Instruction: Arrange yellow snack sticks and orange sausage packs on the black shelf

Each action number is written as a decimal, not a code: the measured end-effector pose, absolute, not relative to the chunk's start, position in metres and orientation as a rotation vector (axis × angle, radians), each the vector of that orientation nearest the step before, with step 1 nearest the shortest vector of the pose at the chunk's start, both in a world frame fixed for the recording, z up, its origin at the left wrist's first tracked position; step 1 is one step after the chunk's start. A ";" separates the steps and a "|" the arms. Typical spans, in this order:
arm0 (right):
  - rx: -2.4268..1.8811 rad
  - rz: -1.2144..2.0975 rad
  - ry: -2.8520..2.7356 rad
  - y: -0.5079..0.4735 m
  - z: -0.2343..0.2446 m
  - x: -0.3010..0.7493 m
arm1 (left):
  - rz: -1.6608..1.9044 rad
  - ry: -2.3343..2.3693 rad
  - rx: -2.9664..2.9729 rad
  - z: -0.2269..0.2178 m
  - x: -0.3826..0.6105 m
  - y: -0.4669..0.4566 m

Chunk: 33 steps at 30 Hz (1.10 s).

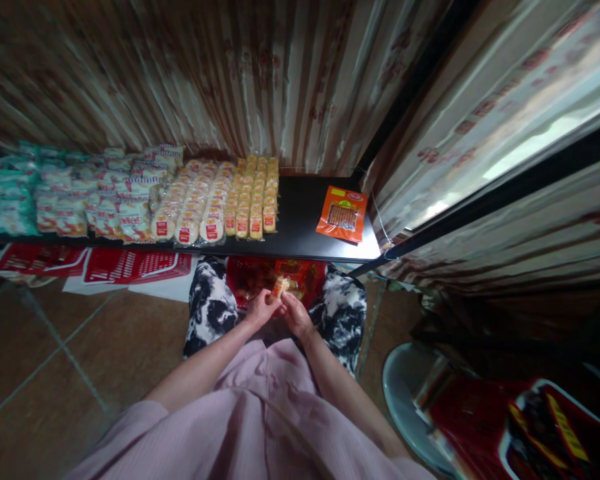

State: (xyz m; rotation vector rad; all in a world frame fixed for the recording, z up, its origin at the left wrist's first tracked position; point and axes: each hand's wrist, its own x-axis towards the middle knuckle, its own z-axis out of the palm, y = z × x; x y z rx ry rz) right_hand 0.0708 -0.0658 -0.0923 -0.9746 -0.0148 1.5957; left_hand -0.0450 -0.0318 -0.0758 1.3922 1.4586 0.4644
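My left hand (261, 309) and my right hand (296, 313) meet in my lap, both closed on a small yellow snack packet (280, 287). Under them, between my knees, lies a red bag (275, 277) holding more packets. On the black shelf (300, 233) ahead, rows of wrapped snacks are laid out: yellow packets (257, 197), round white rice crackers (195, 203), and red-and-white and teal packs (70, 197) further left. An orange sausage pack (342, 213) lies alone at the shelf's right end.
Striped curtains hang behind the shelf and along the right side. Red printed sheets (100, 265) lie on the tiled floor under the shelf at left. At lower right, a grey stool (405, 393) carries red packaging (485, 420).
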 end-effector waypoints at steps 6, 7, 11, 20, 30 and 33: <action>-0.998 1.595 -0.015 -0.066 -0.094 0.071 | 0.446 1.485 1.482 -0.073 -0.044 -0.031; -0.998 1.596 -0.020 -0.066 -0.094 0.071 | 0.430 1.492 1.514 -0.072 -0.044 -0.030; -0.986 1.601 -0.023 -0.065 -0.093 0.071 | 0.372 1.535 1.571 -0.069 -0.044 -0.029; -0.987 1.575 -0.032 -0.065 -0.081 0.077 | 0.482 1.466 1.590 -0.070 -0.040 -0.031; -1.134 1.541 0.003 -0.066 -0.068 0.081 | 0.554 1.424 1.552 -0.068 -0.038 -0.032; -1.189 1.515 -0.021 -0.066 -0.068 0.081 | 0.546 1.410 1.509 -0.068 -0.036 -0.032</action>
